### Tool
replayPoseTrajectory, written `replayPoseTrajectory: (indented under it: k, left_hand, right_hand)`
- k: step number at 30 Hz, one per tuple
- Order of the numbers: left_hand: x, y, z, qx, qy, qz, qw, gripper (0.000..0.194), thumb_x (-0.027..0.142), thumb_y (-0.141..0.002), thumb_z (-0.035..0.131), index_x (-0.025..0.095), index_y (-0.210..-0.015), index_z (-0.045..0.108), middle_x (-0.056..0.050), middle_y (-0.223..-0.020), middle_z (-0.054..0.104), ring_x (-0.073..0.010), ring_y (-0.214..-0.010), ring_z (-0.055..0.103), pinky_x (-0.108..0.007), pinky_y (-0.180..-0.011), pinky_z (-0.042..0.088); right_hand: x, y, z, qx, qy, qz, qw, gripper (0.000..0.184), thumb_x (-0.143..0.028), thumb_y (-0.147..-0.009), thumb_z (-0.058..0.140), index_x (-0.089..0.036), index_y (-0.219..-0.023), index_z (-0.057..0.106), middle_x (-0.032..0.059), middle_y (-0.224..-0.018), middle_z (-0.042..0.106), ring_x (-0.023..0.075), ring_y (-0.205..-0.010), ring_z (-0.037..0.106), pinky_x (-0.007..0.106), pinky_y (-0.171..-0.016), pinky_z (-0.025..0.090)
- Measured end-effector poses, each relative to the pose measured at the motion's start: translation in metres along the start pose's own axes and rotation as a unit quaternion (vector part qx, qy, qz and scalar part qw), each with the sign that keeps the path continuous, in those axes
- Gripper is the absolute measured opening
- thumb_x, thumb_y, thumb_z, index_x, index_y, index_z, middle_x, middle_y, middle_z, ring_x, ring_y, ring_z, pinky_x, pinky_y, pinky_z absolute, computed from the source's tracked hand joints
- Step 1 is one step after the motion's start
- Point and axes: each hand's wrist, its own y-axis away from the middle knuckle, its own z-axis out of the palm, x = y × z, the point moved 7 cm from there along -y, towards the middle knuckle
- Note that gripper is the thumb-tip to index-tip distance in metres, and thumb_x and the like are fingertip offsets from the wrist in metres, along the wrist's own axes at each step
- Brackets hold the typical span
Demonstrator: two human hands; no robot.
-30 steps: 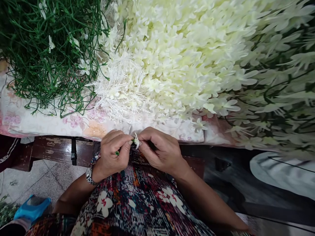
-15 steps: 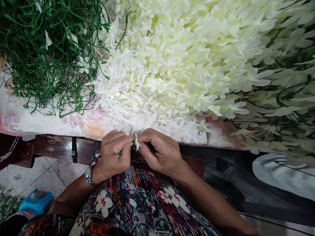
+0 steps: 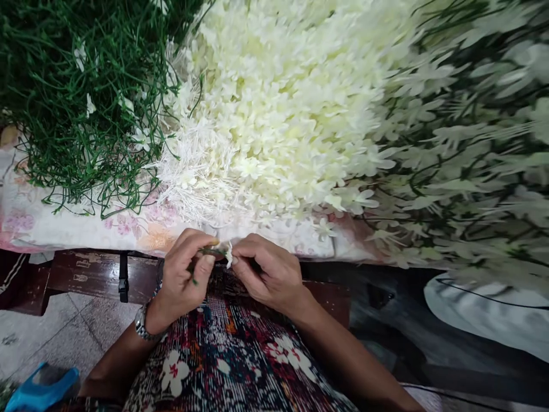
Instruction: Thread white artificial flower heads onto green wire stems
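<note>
My left hand (image 3: 185, 273) pinches a thin green stem (image 3: 210, 252) between thumb and fingers, just below the table's edge. My right hand (image 3: 266, 272) meets it fingertip to fingertip, closed on a small white flower head (image 3: 228, 254) at the stem's end. Both hands hover over my lap in a patterned dress (image 3: 240, 355). A wristwatch (image 3: 141, 329) sits on my left wrist.
A big heap of cream artificial flowers (image 3: 291, 103) covers the floral tablecloth (image 3: 86, 226). Green stems (image 3: 77, 103) are piled at left, white stamens (image 3: 193, 171) between them, and finished flowered sprigs (image 3: 463, 160) at right. A dark wooden frame (image 3: 94, 274) runs below; a blue sandal (image 3: 40, 389) lies on the floor.
The camera view has shifted a little right and up. My left fingers have loosened along the stem, showing more of it. Both hands stay together at the flower.
</note>
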Motion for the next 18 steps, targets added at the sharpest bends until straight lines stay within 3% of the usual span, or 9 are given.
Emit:
replayPoseTrajectory:
  k: [7, 11, 14, 18]
  left_hand:
    - [0.0, -0.005, -0.009, 0.079, 0.015, -0.03, 0.996, 0.016, 0.012, -0.082, 0.041, 0.016, -0.081, 0.056, -0.002, -0.073, 0.052, -0.0102, -0.069, 0.049, -0.022, -0.062, 0.04]
    - [-0.004, -0.008, -0.01, 0.091, 0.006, -0.042, 0.995, 0.016, 0.014, -0.082, 0.042, 0.016, -0.083, 0.058, -0.001, -0.07, 0.054, -0.0094, -0.066, 0.05, -0.021, -0.061, 0.041]
    - [-0.008, -0.01, -0.008, 0.08, -0.006, -0.066, 0.995, 0.015, 0.017, -0.081, 0.044, 0.017, -0.087, 0.057, -0.001, -0.07, 0.057, -0.0095, -0.063, 0.052, -0.021, -0.059, 0.042]
    - [0.002, -0.017, -0.002, 0.066, -0.038, -0.02, 0.997, 0.011, 0.016, -0.078, 0.049, 0.016, -0.082, 0.059, -0.001, -0.069, 0.06, -0.0093, -0.062, 0.054, -0.02, -0.058, 0.043]
  right_hand:
    - [-0.009, 0.008, -0.005, -0.087, 0.04, -0.033, 0.995, 0.015, -0.011, -0.072, 0.053, -0.013, -0.086, 0.055, 0.0057, -0.078, 0.058, 0.0115, -0.072, 0.051, 0.024, -0.063, 0.046]
    - [0.002, 0.001, -0.034, -0.028, 0.112, -0.01, 0.993, 0.013, -0.012, -0.071, 0.054, -0.015, -0.084, 0.055, 0.0032, -0.074, 0.057, 0.0105, -0.068, 0.051, 0.023, -0.06, 0.045]
    - [0.011, -0.004, -0.05, 0.03, 0.264, -0.001, 0.964, 0.011, -0.011, -0.072, 0.054, -0.016, -0.081, 0.054, 0.0035, -0.071, 0.056, 0.0132, -0.069, 0.051, 0.026, -0.063, 0.044]
    - [0.026, -0.009, -0.043, -0.005, 0.385, 0.039, 0.922, 0.01, -0.015, -0.076, 0.049, -0.017, -0.084, 0.053, 0.004, -0.069, 0.053, 0.016, -0.071, 0.048, 0.029, -0.065, 0.04]
